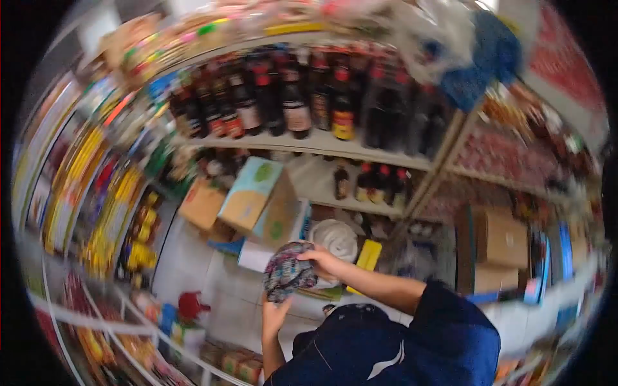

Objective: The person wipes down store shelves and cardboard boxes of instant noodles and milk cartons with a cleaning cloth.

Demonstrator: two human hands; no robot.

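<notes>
A crumpled cloth [288,273] with a mottled dark, grey and pink pattern is held between my two hands, above the tiled floor. My left hand [275,312] grips its lower edge from below. On the upper right edge of the cloth, my right hand [317,256] is closed with the thumb on top. Just behind my right hand stands a white round bundle [334,241], and beside it lies a yellow object [368,262].
Cardboard boxes [261,199] stand on the floor ahead, below a shelf [309,145] of dark bottles. More boxes [503,238] are at the right. Racks of yellow packets [71,186] line the left. A red item [192,305] is at the lower left.
</notes>
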